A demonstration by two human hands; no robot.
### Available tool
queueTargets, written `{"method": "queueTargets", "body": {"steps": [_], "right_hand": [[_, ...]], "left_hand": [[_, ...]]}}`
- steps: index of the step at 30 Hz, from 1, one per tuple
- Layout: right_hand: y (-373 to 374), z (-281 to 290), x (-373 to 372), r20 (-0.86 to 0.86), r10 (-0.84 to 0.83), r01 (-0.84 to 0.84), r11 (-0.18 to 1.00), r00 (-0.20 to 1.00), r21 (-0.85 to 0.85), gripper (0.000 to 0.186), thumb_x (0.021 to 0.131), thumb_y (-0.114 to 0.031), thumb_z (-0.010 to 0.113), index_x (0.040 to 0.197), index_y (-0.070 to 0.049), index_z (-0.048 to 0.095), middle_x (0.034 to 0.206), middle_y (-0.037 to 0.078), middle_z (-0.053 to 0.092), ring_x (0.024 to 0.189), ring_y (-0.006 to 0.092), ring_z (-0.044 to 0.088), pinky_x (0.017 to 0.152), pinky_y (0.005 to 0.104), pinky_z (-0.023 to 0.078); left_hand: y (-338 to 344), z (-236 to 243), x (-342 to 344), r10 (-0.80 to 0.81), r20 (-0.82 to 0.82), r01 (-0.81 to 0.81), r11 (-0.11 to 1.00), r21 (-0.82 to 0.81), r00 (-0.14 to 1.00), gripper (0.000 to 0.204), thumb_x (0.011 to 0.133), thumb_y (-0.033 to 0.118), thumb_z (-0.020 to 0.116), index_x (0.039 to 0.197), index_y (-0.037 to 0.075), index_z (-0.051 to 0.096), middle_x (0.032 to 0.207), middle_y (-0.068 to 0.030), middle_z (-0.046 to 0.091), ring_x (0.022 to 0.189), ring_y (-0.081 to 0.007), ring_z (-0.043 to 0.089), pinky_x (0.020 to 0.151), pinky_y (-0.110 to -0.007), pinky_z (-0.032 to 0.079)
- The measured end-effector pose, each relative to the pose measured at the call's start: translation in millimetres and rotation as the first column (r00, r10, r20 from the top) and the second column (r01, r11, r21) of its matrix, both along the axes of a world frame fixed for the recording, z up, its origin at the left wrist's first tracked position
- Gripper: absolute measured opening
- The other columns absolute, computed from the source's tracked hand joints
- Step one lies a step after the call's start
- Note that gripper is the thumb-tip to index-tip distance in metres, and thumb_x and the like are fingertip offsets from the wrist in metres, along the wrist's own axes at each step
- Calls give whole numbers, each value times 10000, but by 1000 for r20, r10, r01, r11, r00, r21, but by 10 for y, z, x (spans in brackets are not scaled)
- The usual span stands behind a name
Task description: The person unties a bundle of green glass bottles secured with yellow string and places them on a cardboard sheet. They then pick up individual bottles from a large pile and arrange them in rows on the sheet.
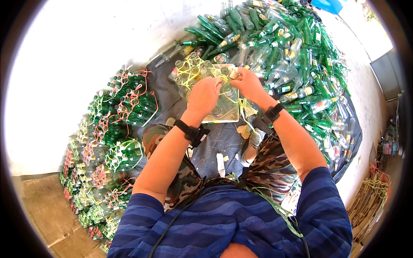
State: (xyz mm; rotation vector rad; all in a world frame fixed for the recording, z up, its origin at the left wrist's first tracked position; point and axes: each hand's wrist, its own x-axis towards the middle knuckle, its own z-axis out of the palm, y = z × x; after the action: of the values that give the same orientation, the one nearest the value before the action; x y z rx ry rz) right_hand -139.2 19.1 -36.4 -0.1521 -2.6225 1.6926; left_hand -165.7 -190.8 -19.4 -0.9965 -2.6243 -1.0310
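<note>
Together, Two Hands Are Hovering Over a Corded Cluster of Clear Bottles

Seated low amid glass, a person in a blue striped shirt [241, 215] and camouflage trousers [180, 174] is leaning over clear bottles [193, 70] that are standing upright, close together, on a pale board [223, 118] in front of the knees. Yellow cord [188, 78] is criss-crossing around the bottle necks, and a loose length of it is trailing near the board's right edge.

The left hand [205, 95] is reaching over the cluster, its grip curling inward beside the cord; whether the fingertips are pinching a strand cannot be told. Just beside it, the right hand [249, 86] is bending its fingers toward the upper right part of the board, and what its grip is holding, if anything, cannot be told either. Both wrists are wearing black bands [273, 114].

Beneath the board, a dark sheet [218, 142] is covering the ground, with paper scraps [220, 165] lying between the legs. A heap of loose green and clear bottles [306, 60] is spreading across the upper right, many lying on their sides. Off to the left, corded bundles of bottles [138, 107] are standing in a long group, some wearing red cord, others yellow. Flat brown cardboard [56, 210] is lying at lower left, while a bound stack of cardboard [370, 198] is sitting at far right.
</note>
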Motion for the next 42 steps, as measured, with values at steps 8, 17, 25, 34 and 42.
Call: {"method": "queueTargets", "body": {"steps": [8,17,25,34,42], "right_hand": [[-171,120,40,44,-44,44,999,998,1,275,932,-149,671,1124,18,566,907,102,702,777,189,669,696,347,522],[-224,117,156,205,58,102,714,977,-693,179,987,-91,574,1065,-85,413,845,-4,529,580,73,383,511,281,306],[-200,239,135,156,85,5,864,984,-503,175,1013,-132,571,1162,-60,515,771,-26,494,544,74,421,502,283,341],[-112,130,107,-69,-47,43,997,997,-60,134,980,-113,615,1054,-4,639,946,42,691,773,114,612,714,280,502],[-311,272,103,-125,-24,6,990,992,-140,198,930,-81,703,1094,17,654,1017,64,742,780,115,595,732,276,501]], "left_hand": [[-28,35,-2,-32,22,32,999,-22,999,199,953,147,630,1086,27,719,952,-200,701,931,-406,664,826,-495,516],[-8,34,-22,-35,-5,34,995,-91,999,160,944,125,618,1029,2,674,942,-202,678,931,-403,658,818,-505,511],[16,-42,-56,-18,-105,5,993,-122,994,133,954,124,605,978,7,663,901,-201,658,893,-413,648,800,-499,512],[-11,165,-87,34,454,-165,954,252,890,170,985,167,627,1003,14,700,810,-130,697,761,-241,684,697,-389,522],[44,58,-113,-57,503,-143,925,351,862,135,993,133,663,1024,9,707,762,30,608,683,-50,514,613,-250,435]]}}
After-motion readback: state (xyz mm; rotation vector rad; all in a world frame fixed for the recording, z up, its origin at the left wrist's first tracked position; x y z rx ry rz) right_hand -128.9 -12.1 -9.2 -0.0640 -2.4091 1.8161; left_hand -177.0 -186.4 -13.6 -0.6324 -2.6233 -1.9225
